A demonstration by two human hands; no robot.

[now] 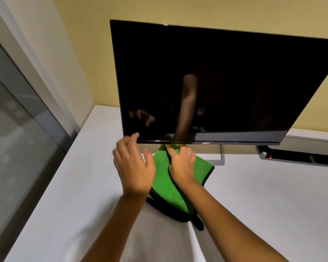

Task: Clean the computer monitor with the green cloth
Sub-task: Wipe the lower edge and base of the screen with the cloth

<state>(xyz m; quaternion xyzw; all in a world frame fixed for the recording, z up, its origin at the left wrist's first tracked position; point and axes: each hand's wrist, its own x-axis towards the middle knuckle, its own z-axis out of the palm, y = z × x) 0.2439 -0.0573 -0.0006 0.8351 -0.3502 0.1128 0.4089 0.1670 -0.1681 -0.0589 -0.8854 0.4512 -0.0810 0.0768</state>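
Green with a black border, the cloth (165,184) lies on the white desk (64,195), just in front of the monitor (216,82). The right hand (181,163) pinches the cloth's far part with curled fingers, close under the monitor's lower edge. The left hand (133,163) holds nothing; its fingers are loose and its fingertips reach the lower left corner of the dark screen. Behind the monitor is a yellow wall (178,10).

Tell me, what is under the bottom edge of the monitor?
Under the monitor, the green cloth lies on the white table, held by the right hand. The silver stand shows partly; its base is mostly hidden.
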